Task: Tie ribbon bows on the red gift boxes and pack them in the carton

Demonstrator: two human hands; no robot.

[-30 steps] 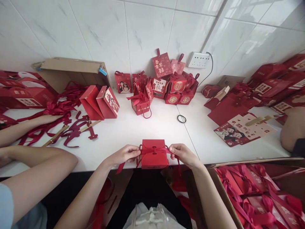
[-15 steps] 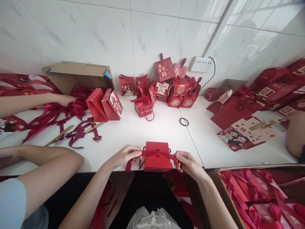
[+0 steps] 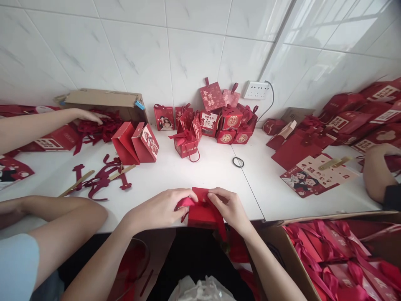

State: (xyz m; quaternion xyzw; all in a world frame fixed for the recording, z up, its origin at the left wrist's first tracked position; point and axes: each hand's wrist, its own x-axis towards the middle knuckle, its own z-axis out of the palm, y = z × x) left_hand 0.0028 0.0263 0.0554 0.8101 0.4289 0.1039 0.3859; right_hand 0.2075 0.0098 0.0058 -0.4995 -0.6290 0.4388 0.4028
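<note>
A small red gift box [image 3: 203, 218] lies at the table's near edge, directly before me. Across its top runs a red ribbon [image 3: 222, 230], one end hanging over the front right side. My left hand [image 3: 171, 207] pinches a loop of this ribbon at the box's left. On the other side, my right hand [image 3: 228, 207] is closed, thumb and fingertips on the ribbon close to the middle of the box top. The fingers hide the centre of the ribbon in part.
At left, a co-worker's hand [image 3: 89, 116] reaches into a pile of red ribbons by a cardboard box [image 3: 106, 97]. Finished-looking red boxes [image 3: 188, 146] stand near the wall. A carton [image 3: 293, 251] of ribboned boxes is at lower right. Another person's hand [image 3: 380, 156] is far right.
Both my hands have moved inward from the ribbon's outstretched ends to the box top, and the left now holds a loop. The co-worker's hand at left has lifted ribbons back toward the carton.
</note>
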